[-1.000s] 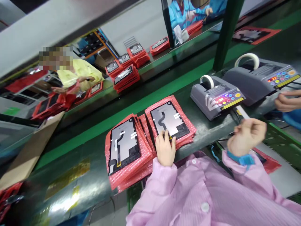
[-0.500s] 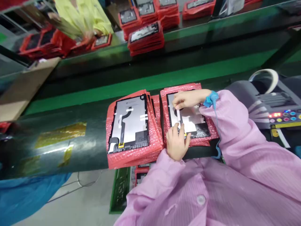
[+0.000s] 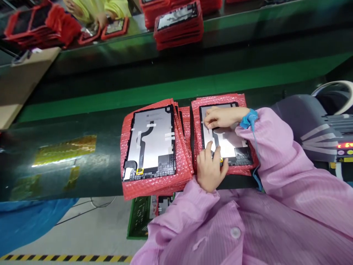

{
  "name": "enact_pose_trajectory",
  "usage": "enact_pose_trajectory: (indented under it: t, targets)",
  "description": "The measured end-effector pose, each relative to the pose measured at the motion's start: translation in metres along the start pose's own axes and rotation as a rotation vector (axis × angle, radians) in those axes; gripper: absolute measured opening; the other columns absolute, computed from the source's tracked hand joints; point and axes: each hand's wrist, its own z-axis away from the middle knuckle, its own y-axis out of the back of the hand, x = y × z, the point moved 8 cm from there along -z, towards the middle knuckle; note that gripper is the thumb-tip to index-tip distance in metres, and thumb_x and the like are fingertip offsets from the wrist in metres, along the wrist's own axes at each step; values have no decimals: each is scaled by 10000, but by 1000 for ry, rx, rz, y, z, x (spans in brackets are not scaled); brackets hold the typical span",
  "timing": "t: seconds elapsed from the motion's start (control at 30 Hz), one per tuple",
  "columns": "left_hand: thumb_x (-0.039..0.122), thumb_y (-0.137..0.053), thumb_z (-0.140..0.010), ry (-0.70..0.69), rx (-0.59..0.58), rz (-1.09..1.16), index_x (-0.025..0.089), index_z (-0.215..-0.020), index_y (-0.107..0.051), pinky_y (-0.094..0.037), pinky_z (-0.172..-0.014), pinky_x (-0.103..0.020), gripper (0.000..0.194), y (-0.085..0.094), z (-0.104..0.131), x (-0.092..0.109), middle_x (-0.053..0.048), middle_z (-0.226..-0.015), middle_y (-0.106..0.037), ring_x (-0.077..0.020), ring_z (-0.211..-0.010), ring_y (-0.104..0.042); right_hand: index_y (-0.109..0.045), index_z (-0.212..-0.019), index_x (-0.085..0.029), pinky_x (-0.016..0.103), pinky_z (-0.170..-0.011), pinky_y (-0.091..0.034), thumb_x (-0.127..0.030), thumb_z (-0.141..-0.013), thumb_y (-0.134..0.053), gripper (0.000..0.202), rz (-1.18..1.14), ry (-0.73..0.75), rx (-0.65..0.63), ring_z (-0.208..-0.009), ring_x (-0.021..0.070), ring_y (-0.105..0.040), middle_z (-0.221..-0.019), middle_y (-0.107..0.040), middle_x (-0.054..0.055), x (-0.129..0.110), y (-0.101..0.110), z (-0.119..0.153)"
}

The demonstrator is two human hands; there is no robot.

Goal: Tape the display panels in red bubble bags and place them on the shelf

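A tablet screen panel [image 3: 227,141] lies on red bubble wrap [image 3: 240,98] in front of me. My left hand [image 3: 210,167] rests on its lower left part, fingers spread near the dark flex cable and yellow connector. My right hand [image 3: 220,117], with a blue wrist strap [image 3: 249,118], is over the panel's upper left, thumb and fingers pinched on a white strip [image 3: 210,135] that reaches down toward my left fingertips. To the left, a second panel [image 3: 154,141] with a black flex cable lies on a stack of red bubble-wrap sleeves [image 3: 157,188].
A grey machine [image 3: 303,121] with a lit display stands at the right. Across the bench are stacked red-wrapped panels [image 3: 179,33] and a person's hands [image 3: 102,19] in yellow sleeves. A green crate [image 3: 136,217] sits below the bench edge; brown board [image 3: 33,77] is far left.
The camera view has shifted, so the far stacks sit higher and the machine farther right. My hands keep nearly the same places on the panel, the left one with its fingers slightly more spread.
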Motion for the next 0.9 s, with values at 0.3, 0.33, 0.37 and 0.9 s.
enact_pose_trajectory:
  t: [0.3, 0.33, 0.37, 0.9]
  targets:
    - [376, -520, -937, -52, -46, -107, 124, -1199, -650, -472, -782, -426, 386, 0, -6, 7, -156, -1411, -582, -283, -944, -536, -678, -774, -148, 346, -850, -369, -223, -899, -612, 160, 238, -197, 19, -973, 218, -475, -953, -561, 93, -8, -7, 9]
    - [370, -522, -936, -52, -46, -123, 126, -1192, -653, -474, -780, -423, 377, 0, -6, 7, -152, -1408, -585, -282, -946, -536, -687, -814, -145, 363, -860, -371, -238, -911, -593, 164, 301, -224, 28, -1016, 243, -480, -1005, -567, 113, -12, -6, 12]
    - [365, -527, -934, -54, -45, -136, 127, -1185, -657, -474, -779, -419, 369, 1, -7, 8, -150, -1404, -588, -282, -950, -536, -692, -861, -140, 384, -879, -373, -257, -917, -587, 166, 366, -248, 46, -1057, 270, -483, -1055, -573, 131, -14, -4, 14]
    - [332, -482, -985, -113, 23, 36, 133, -1166, -641, -505, -937, -402, 312, 4, -44, 0, -156, -1178, -643, -285, -1062, -632, -619, -965, -208, 315, -663, -481, -354, -979, -528, 173, 144, -491, 1342, -742, 163, -607, -872, -654, 44, -105, -8, 267]
